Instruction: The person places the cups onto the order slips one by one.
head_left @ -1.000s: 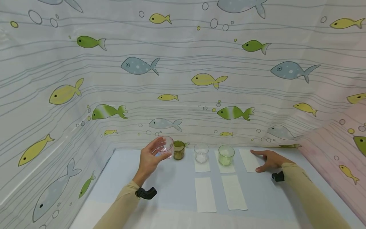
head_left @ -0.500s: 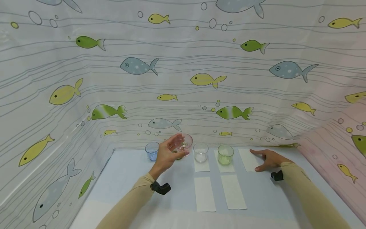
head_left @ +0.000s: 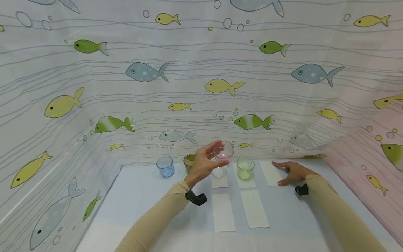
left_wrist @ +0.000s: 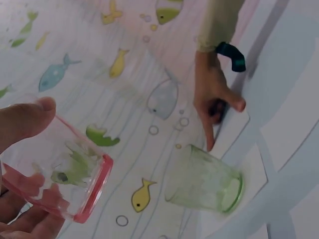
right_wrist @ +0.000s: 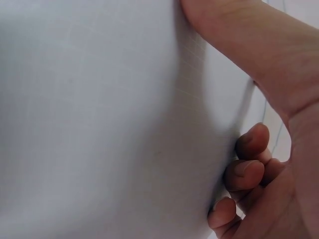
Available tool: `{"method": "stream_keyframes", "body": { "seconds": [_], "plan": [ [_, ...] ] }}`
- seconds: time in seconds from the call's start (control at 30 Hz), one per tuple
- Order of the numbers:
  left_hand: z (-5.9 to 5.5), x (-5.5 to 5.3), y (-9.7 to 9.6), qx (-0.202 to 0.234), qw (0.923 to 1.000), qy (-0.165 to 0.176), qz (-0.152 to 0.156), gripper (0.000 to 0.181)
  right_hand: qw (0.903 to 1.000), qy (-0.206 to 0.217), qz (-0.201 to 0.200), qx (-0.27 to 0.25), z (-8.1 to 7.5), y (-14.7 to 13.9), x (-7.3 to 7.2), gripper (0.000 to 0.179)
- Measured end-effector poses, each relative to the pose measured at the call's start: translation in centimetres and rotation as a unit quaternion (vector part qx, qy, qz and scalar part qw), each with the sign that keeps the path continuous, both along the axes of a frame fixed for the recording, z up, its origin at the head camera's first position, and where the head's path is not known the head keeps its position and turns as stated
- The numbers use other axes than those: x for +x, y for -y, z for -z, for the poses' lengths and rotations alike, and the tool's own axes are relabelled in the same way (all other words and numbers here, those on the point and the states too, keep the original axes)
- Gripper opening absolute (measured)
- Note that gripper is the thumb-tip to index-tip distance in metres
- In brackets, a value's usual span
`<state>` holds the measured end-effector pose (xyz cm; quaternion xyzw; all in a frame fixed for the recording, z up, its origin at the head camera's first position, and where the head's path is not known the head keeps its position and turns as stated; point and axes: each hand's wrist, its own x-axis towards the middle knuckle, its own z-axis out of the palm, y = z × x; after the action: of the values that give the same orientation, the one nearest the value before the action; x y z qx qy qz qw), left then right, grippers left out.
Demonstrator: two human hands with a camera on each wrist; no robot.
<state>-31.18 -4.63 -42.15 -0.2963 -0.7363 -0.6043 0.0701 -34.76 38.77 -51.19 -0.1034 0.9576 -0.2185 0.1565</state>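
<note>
My left hand (head_left: 204, 163) grips a pink-tinted glass (head_left: 228, 151) between thumb and fingers, holding it raised over the back of the table. In the head view it overlaps a clear glass (head_left: 218, 173) on a white paper strip. The left wrist view shows the pink glass tilted, its thick red base towards the right. Beside it stands a light green glass (head_left: 245, 169) on another strip. Further right, my right hand (head_left: 295, 173) rests at a third paper strip (head_left: 267, 174), thumb and index finger extended to its edge, the other fingers loosely curled.
At the back left stand a blue glass (head_left: 165, 167) and an olive-brown glass (head_left: 188, 161), the latter partly behind my left hand. Two more paper strips, a left one (head_left: 223, 212) and a right one (head_left: 255, 209), lie nearer me. A fish-patterned curtain (head_left: 189, 119) encloses the table (head_left: 151, 203).
My left hand has carried the pink glass rightwards, past the olive-brown glass to above the clear one, uncovering the blue glass. My right hand stays at its paper strip. The head view shifts slightly.
</note>
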Motion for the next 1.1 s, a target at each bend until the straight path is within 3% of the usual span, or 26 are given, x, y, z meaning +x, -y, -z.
{"method": "stream_keyframes", "body": {
  "seconds": [0.3, 0.6, 1.1],
  "plan": [
    [-0.2, -0.4, -4.6, -0.001, 0.9995, 0.017, 0.026, 0.074, 0.9998, 0.008, 0.016, 0.004, 0.3, 0.0, -0.5, 0.119],
    [-0.1, -0.9, -8.6, 0.026, 0.9972, 0.048, 0.050, 0.071, 0.9997, 0.013, 0.020, -0.002, 0.6, -0.2, -0.7, 0.120],
    [1.7, -1.2, -14.8, 0.027, 0.9957, 0.074, 0.049, 0.074, 0.9994, 0.012, 0.028, 0.013, 0.8, -0.3, -0.9, 0.120]
  ]
}}
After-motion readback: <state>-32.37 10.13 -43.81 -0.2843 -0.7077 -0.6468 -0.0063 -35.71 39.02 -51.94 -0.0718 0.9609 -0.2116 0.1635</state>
